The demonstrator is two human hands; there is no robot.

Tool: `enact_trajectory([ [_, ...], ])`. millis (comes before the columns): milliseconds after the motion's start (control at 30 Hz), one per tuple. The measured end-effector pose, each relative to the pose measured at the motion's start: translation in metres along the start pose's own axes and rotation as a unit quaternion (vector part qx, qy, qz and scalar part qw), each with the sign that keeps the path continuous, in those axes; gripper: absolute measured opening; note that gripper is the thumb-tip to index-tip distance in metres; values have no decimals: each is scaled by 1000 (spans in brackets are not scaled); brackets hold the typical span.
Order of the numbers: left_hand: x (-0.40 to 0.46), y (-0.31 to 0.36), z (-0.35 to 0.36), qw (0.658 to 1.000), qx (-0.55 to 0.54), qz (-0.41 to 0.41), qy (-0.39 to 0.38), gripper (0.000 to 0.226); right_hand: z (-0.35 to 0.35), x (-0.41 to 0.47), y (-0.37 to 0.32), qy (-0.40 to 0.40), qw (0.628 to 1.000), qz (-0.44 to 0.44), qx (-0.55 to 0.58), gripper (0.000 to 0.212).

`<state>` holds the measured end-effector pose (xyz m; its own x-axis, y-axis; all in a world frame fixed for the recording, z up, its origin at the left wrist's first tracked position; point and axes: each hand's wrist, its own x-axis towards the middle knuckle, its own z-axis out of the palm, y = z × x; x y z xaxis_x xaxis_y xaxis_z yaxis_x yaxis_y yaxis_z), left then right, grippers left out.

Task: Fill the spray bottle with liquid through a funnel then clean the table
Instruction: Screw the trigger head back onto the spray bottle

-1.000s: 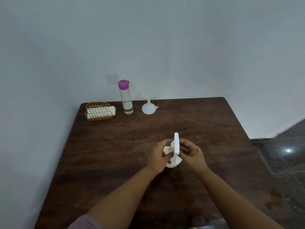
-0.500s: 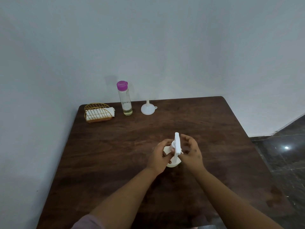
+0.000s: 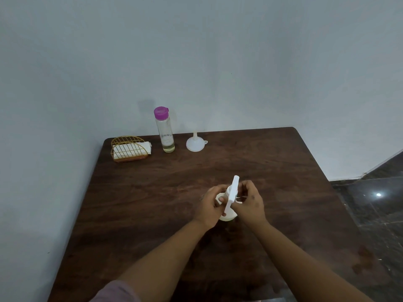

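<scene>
Both grips are closing on the white spray bottle mid-bench: left hand steadying its body, right hand working the trigger head. Funnel and liquid bottle are sitting untouched at the far edge, so filling and wiping apparently remain.

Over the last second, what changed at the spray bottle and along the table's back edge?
Little: both hands, left hand and right hand, keep gripping the spray bottle, right fingers shifting slightly at its head. The funnel, purple-capped bottle and napkin holder stayed put.
</scene>
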<state>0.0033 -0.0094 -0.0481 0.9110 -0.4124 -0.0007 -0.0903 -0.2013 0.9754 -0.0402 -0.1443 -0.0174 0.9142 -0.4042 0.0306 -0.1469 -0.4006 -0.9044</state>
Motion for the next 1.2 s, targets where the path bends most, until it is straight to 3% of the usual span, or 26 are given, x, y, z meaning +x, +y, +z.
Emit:
enact_trajectory([
  [67,1,0,2,1000,17,-6,-2,41,-7,-2,5,-28,999,-18,14,46],
  [167,2,0,0,1000,23,-5,-5,39,-13,-4,9,-60,997,-19,46,37],
  [300,-1,7,-1,999,-21,-33,1,38,-11,-1,5,-10,998,-9,56,21],
  [500,3,-1,-4,998,-36,-59,4,43,8,-7,8,2,999,-19,29,35],
  [600,4,-7,0,997,-28,-69,-5,46,2,-9,17,-34,998,-19,45,49],
  [733,5,-10,3,998,-22,-63,6,42,-5,-7,10,-63,995,-67,23,23],
  [933,5,-18,7,995,-12,-93,20,49,-2,-5,8,-32,995,-97,-6,25],
  [1067,4,-19,7,994,15,-104,12,53,8,-5,6,26,995,-86,-31,13],
  [1133,3,-18,4,994,24,-104,-3,53,7,-3,6,-4,998,-54,-18,18],
  [1200,2,-14,0,993,22,-111,-23,55,2,2,10,-91,995,-35,-26,31],
])
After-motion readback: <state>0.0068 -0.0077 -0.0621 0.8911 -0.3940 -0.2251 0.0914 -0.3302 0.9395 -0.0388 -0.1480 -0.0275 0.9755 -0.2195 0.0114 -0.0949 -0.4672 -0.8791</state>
